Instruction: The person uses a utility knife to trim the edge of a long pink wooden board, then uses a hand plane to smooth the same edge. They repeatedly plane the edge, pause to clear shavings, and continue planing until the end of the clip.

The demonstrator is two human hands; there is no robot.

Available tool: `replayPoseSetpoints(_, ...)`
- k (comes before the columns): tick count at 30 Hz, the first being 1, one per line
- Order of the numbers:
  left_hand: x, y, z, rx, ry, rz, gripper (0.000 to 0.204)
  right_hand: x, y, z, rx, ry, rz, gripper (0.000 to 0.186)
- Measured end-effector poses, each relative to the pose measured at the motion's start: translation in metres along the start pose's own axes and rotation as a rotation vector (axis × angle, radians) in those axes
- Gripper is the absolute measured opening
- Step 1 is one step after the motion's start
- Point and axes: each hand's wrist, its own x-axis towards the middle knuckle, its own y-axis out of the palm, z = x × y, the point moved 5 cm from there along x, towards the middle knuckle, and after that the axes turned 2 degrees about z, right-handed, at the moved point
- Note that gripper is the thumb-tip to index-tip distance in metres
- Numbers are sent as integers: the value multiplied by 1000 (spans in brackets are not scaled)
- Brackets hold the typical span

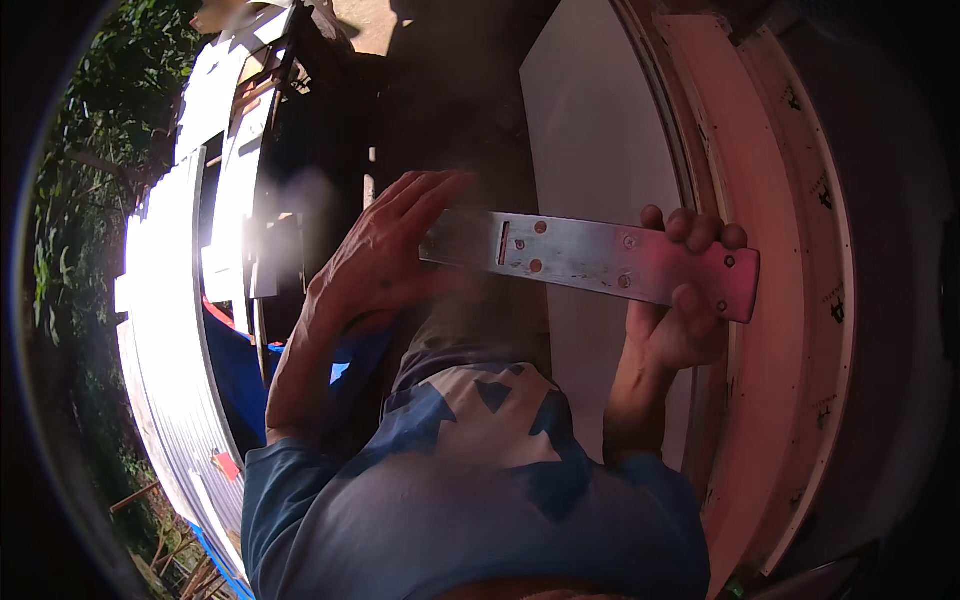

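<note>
A long narrow block with a bare metal face, which looks like a hand plane (580,255), is held sideways in front of my chest. Its metal sole faces me, with a thin cross slot towards the left and several round screws or holes. My right hand (690,310) is closed round its right end, fingers over the upper edge and thumb at the lower one. At the other end is my left hand (385,240), its fingers stretched out beside the metal. Haze blurs those fingertips, and whether they touch the plane cannot be made out.
To my right stands a large pale panel (600,130), with reddish boards (745,300) beyond it. Sunlit white corrugated sheets (165,290) line the left, near blue sheeting (235,365). Green foliage (75,220) grows outside. Deep shadow covers the ground ahead.
</note>
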Motion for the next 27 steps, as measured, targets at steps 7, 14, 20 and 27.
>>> replayPoseSetpoints(7,68,18,142,-250,-273,-584,59,126,50,-98,-564,-238,254,67)
replayPoseSetpoints(14,247,75,212,-2425,-659,373,72,198,75,-218,-927,-136,953,29)
replayPoseSetpoints(20,357,86,295,-2220,-944,267,69,265,2,-302,-1083,-175,1151,16)
replayPoseSetpoints(27,500,85,376,-2245,-823,355,69,386,-71,-367,-1312,-248,1089,22)
